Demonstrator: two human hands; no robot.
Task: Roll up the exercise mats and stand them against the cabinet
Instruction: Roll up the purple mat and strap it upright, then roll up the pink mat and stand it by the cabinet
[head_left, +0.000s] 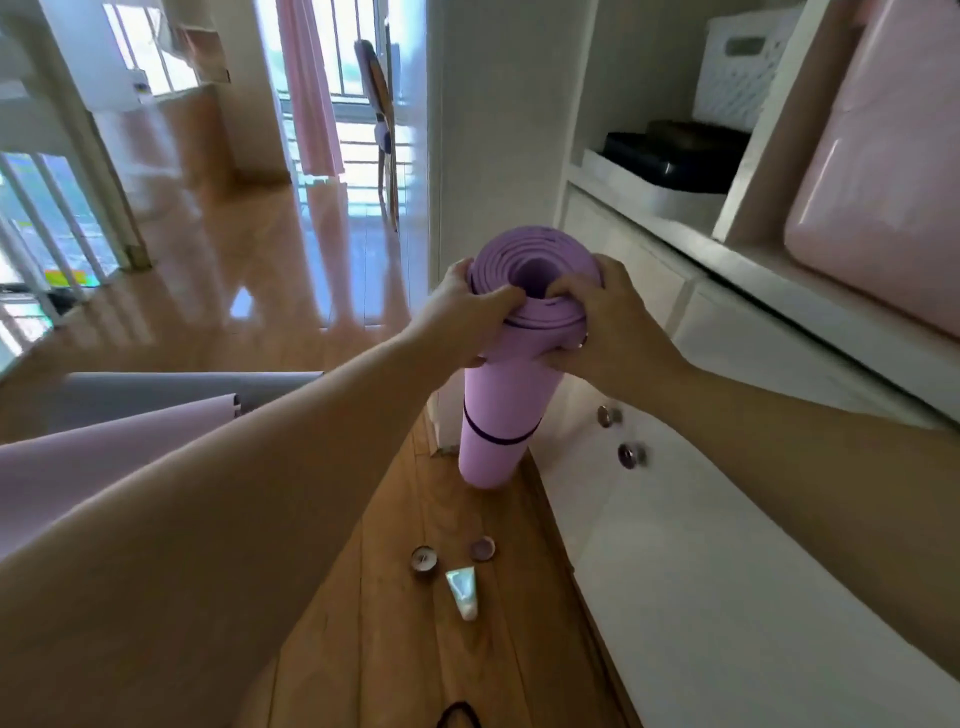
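A rolled purple mat (498, 415) stands upright on the wooden floor, its foot right beside the white cabinet (727, 571). A dark band circles its lower part. My left hand (462, 317) grips the top of the roll from the left, thumb over the rim. My right hand (608, 322) grips the top from the right, fingers curled into the roll's coiled end. At the left lie a pink mat (104, 457) and a grey mat (171, 395), spread on the floor, partly hidden by my left forearm.
Two small round tins (423, 560) and a pale tube (464, 592) lie on the floor near the cabinet. A dark cord (457, 714) shows at the bottom edge. Cabinet shelves hold a black box (670, 156) and white basket (743, 73). Open wooden floor stretches toward the balcony door.
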